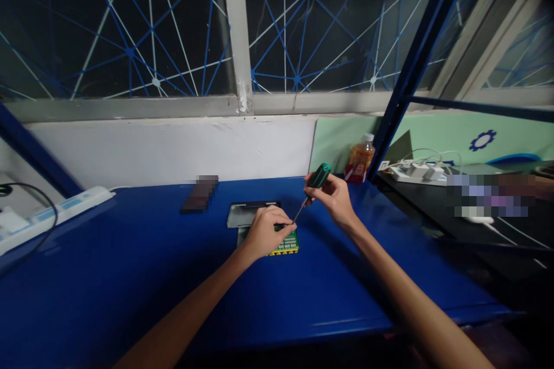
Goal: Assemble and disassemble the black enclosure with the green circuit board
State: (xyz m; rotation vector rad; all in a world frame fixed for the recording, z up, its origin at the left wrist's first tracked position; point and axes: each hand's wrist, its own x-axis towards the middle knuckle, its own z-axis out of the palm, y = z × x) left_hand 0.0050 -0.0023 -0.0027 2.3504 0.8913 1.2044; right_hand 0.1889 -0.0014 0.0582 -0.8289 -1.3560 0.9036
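Two hands curl: right round a screwdriver, left, grip unclear, over a partly hidden board.

Blue, smooth-topped table. White plastic power strip at its left side, crossed by a thin black cable. Dark, flat rectangular slab, partly pixelated, lying toward the back, left of centre. Clear bottle with white cap and reddish-amber contents, standing at the back right, beside a slanting blue metal post. Black table at right, bearing a second white power strip with white plugs. Pale green panel with dark-blue gear emblem. Dark window panes above, patterned in blue and white lines.
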